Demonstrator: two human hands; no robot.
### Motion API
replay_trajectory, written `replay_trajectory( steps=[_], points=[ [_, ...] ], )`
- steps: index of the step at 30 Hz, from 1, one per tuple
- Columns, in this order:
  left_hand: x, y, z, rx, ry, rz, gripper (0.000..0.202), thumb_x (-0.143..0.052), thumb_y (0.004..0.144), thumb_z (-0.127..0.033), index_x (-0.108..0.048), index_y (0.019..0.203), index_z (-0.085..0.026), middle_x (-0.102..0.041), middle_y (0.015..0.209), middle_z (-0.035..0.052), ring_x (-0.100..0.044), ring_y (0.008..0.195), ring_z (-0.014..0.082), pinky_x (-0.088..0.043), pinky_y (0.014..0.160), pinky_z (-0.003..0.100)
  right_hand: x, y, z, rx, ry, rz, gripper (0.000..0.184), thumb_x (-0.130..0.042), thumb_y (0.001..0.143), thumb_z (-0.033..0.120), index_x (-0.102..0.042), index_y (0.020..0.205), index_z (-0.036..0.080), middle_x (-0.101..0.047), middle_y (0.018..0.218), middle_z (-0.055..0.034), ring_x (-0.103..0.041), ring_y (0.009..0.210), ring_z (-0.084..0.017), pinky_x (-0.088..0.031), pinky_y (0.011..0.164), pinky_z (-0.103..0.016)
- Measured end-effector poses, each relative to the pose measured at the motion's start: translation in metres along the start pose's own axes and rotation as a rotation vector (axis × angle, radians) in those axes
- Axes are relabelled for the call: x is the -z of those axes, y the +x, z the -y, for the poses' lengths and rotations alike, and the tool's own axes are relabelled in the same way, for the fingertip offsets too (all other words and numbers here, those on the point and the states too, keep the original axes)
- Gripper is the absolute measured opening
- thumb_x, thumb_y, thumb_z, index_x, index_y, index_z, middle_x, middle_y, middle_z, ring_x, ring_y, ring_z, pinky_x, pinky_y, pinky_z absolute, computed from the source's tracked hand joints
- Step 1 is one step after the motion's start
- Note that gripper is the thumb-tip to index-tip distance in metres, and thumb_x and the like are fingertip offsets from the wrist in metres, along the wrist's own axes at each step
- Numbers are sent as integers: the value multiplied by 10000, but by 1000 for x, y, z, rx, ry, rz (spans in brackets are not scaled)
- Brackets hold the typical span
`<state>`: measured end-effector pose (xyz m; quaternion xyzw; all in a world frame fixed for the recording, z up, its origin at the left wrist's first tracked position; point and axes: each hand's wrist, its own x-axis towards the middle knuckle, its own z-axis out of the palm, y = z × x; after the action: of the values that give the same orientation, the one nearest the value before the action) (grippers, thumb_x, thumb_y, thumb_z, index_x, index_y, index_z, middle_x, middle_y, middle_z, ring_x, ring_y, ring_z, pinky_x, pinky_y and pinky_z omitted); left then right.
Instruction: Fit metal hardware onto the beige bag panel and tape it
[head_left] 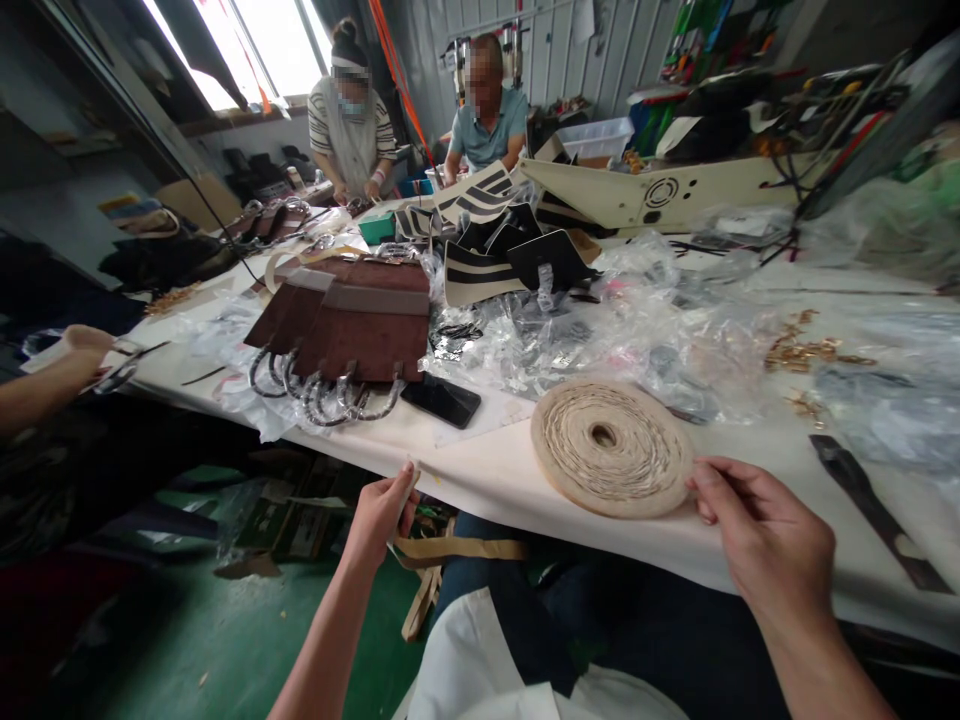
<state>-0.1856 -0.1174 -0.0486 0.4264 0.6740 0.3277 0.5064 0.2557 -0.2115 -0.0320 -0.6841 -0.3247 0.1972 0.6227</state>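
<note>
A flat coil of beige tape (611, 447) lies on the white table (487, 455) near its front edge. My right hand (757, 535) rests at the coil's right rim, thumb and fingers pinched together at its outer edge. My left hand (382, 510) is below the table edge, closed on the free end of a tan strip (457, 549) that trails down toward my lap. A black phone (441, 399) lies left of the coil.
Brown bag panels with metal ring handles (352, 330) lie at the left. Crumpled clear plastic (637, 330) covers the middle. A dark strip (870, 500) lies at the right. Another person's hand holds scissors (112, 370) at far left. Two people work at the far end.
</note>
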Motion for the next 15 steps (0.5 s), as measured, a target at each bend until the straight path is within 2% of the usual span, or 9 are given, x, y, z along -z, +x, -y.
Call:
replay_trajectory(
  steps=[6, 9, 11, 15],
  points=[
    [2, 16, -4, 87, -56, 45, 771, -769, 771, -919, -678, 725, -155, -589, 506, 24, -480, 416, 119, -368, 433, 227, 2, 0, -3, -10, -72, 11, 471, -907, 897, 589, -831, 1158, 205, -712, 764, 5, -582, 647, -134, -505, 645, -233],
    [5, 20, -5, 98, -99, 65, 804, -781, 727, -944, -715, 802, -146, -642, 575, 37, -527, 449, 136, -414, 450, 237, 9, 2, -8, -15, -173, 31, 529, -849, 893, 679, -832, 1176, 232, -733, 767, -1, -626, 663, -159, -541, 649, -227],
    [5, 25, -5, 114, -91, 53, 869, -727, 704, -1006, -730, 819, -145, -664, 586, 61, -548, 442, 158, -413, 442, 253, 12, 6, -16, -27, -259, 47, 581, -803, 860, 757, -847, 1139, 249, -789, 831, -25, -706, 707, -192, -583, 644, -218],
    [-1, 46, 0, 72, -13, 9, 952, -623, 609, -1118, -692, 681, -171, -628, 523, 94, -531, 404, 203, -415, 432, 311, 11, 19, -36, 3, -267, 60, 606, -805, 769, 796, -876, 1039, 259, -865, 1045, -64, -842, 896, -283, -658, 677, -203]
  ],
)
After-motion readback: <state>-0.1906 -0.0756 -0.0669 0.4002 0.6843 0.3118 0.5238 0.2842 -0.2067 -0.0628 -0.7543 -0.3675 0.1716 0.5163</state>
